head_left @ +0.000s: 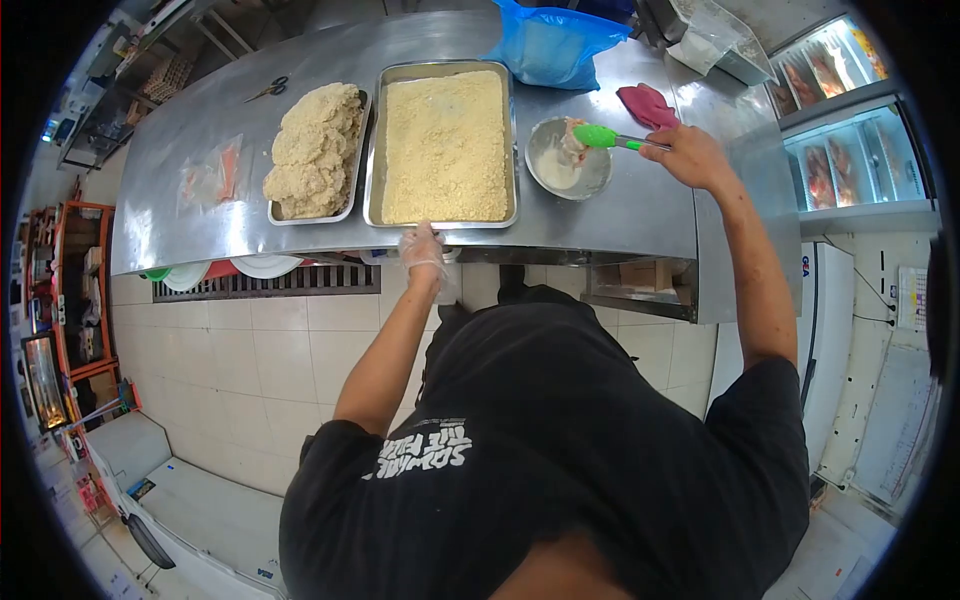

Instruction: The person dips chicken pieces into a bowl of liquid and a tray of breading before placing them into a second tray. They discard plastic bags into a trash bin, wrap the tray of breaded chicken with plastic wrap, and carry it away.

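Observation:
My right hand [690,158] grips green-tipped tongs [606,138] over a metal bowl [597,183] of pale, milky batter. A pinkish, batter-coated piece of meat [573,142] is at the tips of the tongs, by the bowl's upper middle. My left hand [422,250], in a clear plastic glove, has its fingers closed at the front rim of a metal tray [371,190]. Yellowish crumbs [446,150] fill that tray. To its left, a smaller tray [345,208] carries a heap of crumb-coated pieces [315,150].
Scissors [268,89] and a clear plastic bag with something orange [226,172] lie on the steel table [175,225] at left. Behind the bowl are a blue plastic bag [555,45] and a dark red cloth [648,106]. A lit display fridge [850,160] stands at right.

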### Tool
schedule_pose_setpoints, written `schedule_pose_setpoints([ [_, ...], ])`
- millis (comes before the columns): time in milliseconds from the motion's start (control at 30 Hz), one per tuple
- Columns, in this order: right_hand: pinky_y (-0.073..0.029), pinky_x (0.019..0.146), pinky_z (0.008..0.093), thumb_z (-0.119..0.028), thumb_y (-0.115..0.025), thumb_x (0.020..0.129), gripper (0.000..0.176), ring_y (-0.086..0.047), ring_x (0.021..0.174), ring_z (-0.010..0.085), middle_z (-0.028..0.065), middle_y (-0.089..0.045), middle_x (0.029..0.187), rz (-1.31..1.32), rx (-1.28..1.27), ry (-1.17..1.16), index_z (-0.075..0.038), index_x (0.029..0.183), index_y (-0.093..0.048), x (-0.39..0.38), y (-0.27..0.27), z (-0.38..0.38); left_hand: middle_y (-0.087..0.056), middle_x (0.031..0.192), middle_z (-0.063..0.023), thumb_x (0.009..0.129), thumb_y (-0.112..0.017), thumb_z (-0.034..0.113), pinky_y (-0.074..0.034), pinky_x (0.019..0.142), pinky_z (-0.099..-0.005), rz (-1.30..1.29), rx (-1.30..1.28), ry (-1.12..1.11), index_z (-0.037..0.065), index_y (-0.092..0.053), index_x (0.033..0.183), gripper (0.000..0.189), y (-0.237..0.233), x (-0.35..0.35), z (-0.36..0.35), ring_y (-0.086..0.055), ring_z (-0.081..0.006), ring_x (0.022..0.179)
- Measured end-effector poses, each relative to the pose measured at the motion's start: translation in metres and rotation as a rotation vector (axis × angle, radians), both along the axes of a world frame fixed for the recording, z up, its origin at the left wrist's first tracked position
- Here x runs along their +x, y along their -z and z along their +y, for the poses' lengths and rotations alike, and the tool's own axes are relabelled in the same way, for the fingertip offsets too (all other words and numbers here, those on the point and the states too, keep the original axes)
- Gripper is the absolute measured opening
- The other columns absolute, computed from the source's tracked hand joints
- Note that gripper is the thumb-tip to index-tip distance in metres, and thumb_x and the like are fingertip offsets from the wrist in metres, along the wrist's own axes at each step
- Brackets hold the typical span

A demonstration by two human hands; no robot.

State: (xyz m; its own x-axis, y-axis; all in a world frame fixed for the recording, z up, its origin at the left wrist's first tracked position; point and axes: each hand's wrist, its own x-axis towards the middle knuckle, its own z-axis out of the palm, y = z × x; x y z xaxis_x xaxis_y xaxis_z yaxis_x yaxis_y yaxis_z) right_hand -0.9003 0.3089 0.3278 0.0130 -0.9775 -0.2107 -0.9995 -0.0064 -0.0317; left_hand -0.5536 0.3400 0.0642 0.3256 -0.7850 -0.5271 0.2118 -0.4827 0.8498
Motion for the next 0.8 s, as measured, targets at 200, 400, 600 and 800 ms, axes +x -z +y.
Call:
schedule_pose_setpoints([
  [200, -0.046, 0.081, 0.0412, -0.044, -0.054, 0.082, 0.038, -0.059, 0.093, 0.0319, 0.0136, -0.065, 0.097, 0.048, -0.01, -0.03, -0.012, 0.094, -0.07, -0.008, -0.033, -0.007, -0.049, 0.061, -0.0015, 0.089, -0.054, 0.025, -0.034, 0.043, -0.0249, -0.041, 0.042, 0.071, 0.007, -0.05, 0.076, 0.023, 0.003, -0.003, 0.008, -0.044, -0.0098, 0.048],
  [400, -0.046, 0.081, 0.0409, -0.043, -0.054, 0.082, 0.036, -0.06, 0.092, 0.0311, 0.0124, -0.065, 0.095, 0.043, 0.015, -0.019, -0.013, 0.094, -0.07, -0.01, -0.001, -0.01, -0.052, 0.067, -0.0051, 0.088, -0.058, 0.024, -0.038, 0.046, -0.0248, -0.002, -0.039, 0.039, 0.005, -0.051, 0.079, 0.023, 0.016, -0.005, 0.004, -0.044, -0.0108, 0.05],
  [600, -0.046, 0.08, 0.0405, -0.043, -0.055, 0.081, 0.035, -0.06, 0.09, 0.0312, 0.013, -0.065, 0.089, 0.04, 0.121, -0.021, -0.014, 0.093, -0.07, -0.001, -0.01, -0.019, -0.052, 0.066, -0.0055, 0.089, -0.055, 0.021, -0.038, 0.045, -0.0248, 0.035, 0.049, 0.09, 0.002, -0.051, 0.076, 0.024, -0.001, 0.002, -0.005, -0.047, -0.0105, 0.052],
  [800, -0.046, 0.071, 0.0384, -0.04, -0.056, 0.081, 0.035, -0.061, 0.078, 0.0321, 0.0156, -0.063, 0.076, -0.043, 0.053, -0.242, -0.01, 0.092, -0.069, 0.013, -0.048, -0.037, -0.056, 0.067, -0.0013, 0.09, -0.055, 0.03, -0.039, 0.047, -0.024, 0.018, 0.103, 0.26, 0.006, -0.058, 0.082, 0.026, -0.019, 0.014, -0.001, -0.049, -0.0087, 0.053],
])
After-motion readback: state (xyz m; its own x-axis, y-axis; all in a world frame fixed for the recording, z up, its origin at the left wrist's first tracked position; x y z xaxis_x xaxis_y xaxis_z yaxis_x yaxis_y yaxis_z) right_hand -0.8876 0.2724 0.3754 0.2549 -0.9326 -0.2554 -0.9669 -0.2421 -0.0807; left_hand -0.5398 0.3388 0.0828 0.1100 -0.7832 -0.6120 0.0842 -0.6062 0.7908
